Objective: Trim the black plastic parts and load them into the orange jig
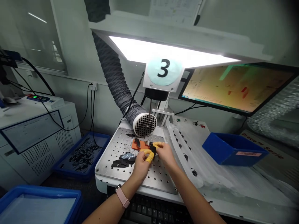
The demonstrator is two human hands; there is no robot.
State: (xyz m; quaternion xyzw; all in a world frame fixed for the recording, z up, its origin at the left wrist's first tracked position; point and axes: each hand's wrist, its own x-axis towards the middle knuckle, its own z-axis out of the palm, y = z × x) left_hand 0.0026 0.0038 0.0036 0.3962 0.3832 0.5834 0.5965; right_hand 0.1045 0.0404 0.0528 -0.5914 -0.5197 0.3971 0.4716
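Two hands, the left hand (143, 161) and the right hand (164, 152), wearing yellow finger covers (149, 157), pinch one small black piece (153, 148) over the perforated silver metal plate (161, 177), beside a flat orange block (143, 145).

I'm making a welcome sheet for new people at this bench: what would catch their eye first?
Probably the glowing light panel overhead, with the round label bearing a bold black 3 near the picture's upper middle. Next, the yellow-covered fingertips of the left hand and right hand, holding a black piece over the perforated metal plate. At right, the monitor glows orange.
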